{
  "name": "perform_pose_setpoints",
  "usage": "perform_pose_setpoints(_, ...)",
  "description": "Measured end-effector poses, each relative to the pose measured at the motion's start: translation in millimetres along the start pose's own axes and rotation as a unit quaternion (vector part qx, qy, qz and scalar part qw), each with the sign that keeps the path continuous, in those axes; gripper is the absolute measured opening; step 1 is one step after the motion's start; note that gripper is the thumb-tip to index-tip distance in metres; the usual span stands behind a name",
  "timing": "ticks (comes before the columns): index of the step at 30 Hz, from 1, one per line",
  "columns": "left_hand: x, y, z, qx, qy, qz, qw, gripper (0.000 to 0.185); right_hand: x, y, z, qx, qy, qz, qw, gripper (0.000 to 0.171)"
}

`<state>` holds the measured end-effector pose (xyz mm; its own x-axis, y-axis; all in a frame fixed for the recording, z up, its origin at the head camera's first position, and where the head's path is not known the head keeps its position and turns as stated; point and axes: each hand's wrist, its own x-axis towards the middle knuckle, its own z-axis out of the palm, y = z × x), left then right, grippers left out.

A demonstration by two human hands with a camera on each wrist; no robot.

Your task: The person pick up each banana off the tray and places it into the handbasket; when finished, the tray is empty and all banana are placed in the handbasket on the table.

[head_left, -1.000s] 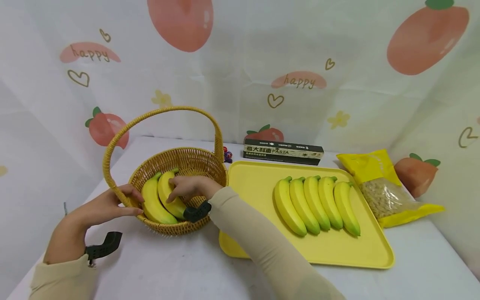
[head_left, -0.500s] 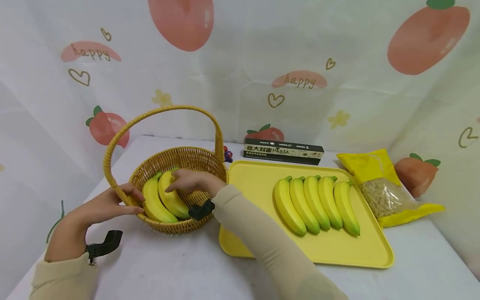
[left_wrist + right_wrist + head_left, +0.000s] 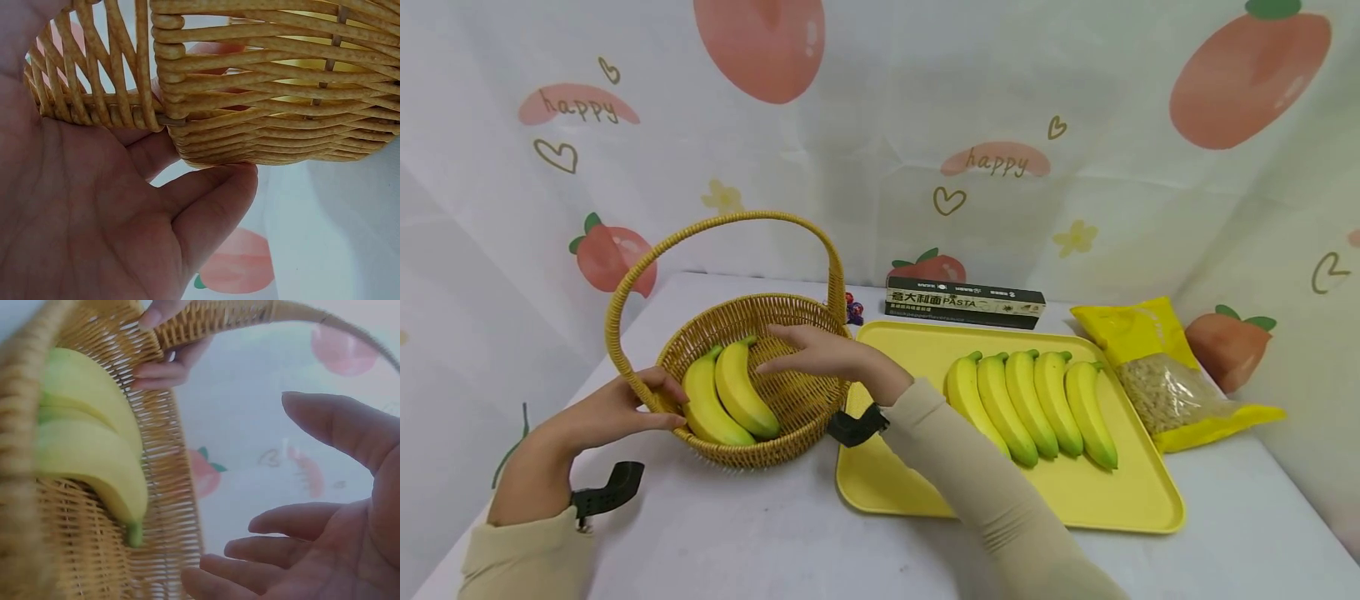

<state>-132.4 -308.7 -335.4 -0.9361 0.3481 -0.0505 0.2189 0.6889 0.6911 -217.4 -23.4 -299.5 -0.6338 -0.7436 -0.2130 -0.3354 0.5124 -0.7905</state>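
Observation:
A round wicker basket (image 3: 808,417) with a tall arched handle stands on the left of the table. Inside it two bananas (image 3: 745,392) lie side by side against its left wall. My left hand (image 3: 617,412) grips the basket's left rim at the foot of the handle; in the left wrist view its thumb and fingers pinch the woven wall (image 3: 275,81). Over the right part of the basket hovers my right hand (image 3: 816,352), fingers spread and holding nothing. The right wrist view shows that palm (image 3: 325,550) apart from the bananas (image 3: 94,444).
To the right, a yellow tray (image 3: 895,350) carries a row of several bananas (image 3: 1026,408). Behind it stands a black pasta box (image 3: 966,302). A yellow bag (image 3: 1165,375) leans by the tray's right edge. Small wrapped items (image 3: 854,310) lie behind the basket.
My right hand has let go of the right-hand banana in the basket and drawn back up and to the right, its fingers opening. The left hand stays on the rim.

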Motion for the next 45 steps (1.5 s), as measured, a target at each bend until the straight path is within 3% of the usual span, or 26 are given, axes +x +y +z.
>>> perform_pose_setpoints(13, 1.2, -1.9, 0.4, -0.001, -0.004, -0.007, 1.0000, 0.025, -76, 50, -22, 0.067, 0.130, -0.030, 0.989, 0.069)
perform_pose_setpoints(26, 2.5, -1.3, 0.7, 0.000, -0.003, -0.010, 0.9999, 0.026, -143, 102, -27, 0.067, 0.208, 0.015, 0.976, 0.074)
perform_pose_setpoints(38, -0.1, -4.6, 1.4, 0.011, 0.005, -0.013, 0.9998, 0.024, -148, 135, -9, 0.043, 0.262, 0.084, 0.960, 0.076)
perform_pose_setpoints(45, 1.8, -4.1, 1.8, 0.016, 0.005, -0.009, 0.9998, 0.024, -152, 143, -10, 0.038, 0.270, 0.090, 0.958, 0.075)
